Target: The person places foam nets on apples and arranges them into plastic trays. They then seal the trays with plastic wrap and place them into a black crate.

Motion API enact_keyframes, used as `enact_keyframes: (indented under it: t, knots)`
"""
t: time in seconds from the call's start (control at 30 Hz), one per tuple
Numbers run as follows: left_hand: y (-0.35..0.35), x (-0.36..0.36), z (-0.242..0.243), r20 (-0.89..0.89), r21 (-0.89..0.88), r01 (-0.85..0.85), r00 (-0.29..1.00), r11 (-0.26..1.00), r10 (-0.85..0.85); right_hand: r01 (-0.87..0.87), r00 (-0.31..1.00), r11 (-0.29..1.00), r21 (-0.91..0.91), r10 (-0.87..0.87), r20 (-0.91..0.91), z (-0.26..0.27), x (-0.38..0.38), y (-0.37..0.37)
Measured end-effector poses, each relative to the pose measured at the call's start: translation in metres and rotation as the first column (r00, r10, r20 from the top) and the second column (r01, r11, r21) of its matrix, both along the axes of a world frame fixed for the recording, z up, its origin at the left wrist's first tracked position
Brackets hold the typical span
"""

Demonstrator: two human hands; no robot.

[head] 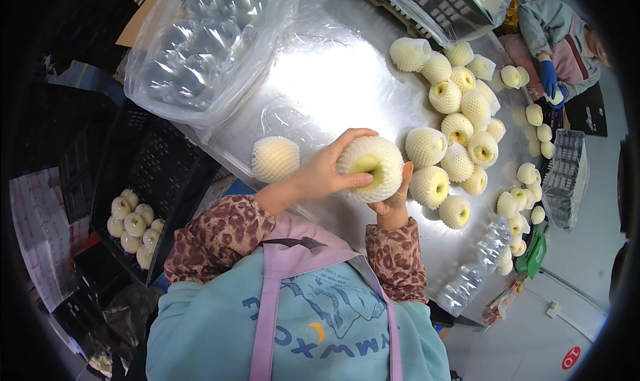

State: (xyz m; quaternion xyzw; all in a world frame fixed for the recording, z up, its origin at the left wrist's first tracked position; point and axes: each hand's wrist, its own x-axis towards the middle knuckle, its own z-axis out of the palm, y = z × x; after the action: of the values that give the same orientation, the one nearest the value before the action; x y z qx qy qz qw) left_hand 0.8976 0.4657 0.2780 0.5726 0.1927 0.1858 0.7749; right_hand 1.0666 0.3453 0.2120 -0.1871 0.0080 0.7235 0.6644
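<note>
A pale yellow-green fruit, apple or pear, in a white foam net sleeve (372, 171) is held between both hands above a shiny metal table (320, 96). My left hand (327, 168) wraps its left side, the thumb lying over the hollow at the fruit's end. My right hand (395, 196) supports it from the lower right, partly hidden by it. Another foam sleeve (276, 159) lies on the table left of my hands; its contents are not visible. To the right, several fruits in foam sleeves (457, 129) lie close together.
A bag of clear plastic trays (200, 51) lies at upper left. A black crate of fruits (165, 181) is at lower left, another crate (425, 6) at the top. Clear trays (475, 266) and more fruits (520, 201) are at right. A co-worker in blue gloves (549, 78) handles a fruit.
</note>
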Motion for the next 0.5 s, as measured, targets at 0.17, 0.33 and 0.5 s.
enact_keyframes:
  t: [0.17, 0.33, 0.5]
  knots:
    - [0.004, -0.018, -0.014, 0.064, 0.293, -0.080, 0.996, 0.953, 0.064, -0.016, 0.905, 0.985, -0.174, 0.088, 0.416, 0.018, -0.018, 0.009]
    - [-0.004, -0.028, -0.002, 0.142, 0.657, -0.134, 0.988, 0.742, 0.052, -0.034, 0.979, 0.973, 0.229, 0.079, -0.188, 0.005, -0.040, 0.002]
    - [-0.014, -0.052, -0.002, 0.126, 0.743, -0.099, 0.992, 0.662, 0.007, -0.037, 0.863, 0.999, 0.007, 0.029, 0.504, 0.039, -0.049, -0.002]
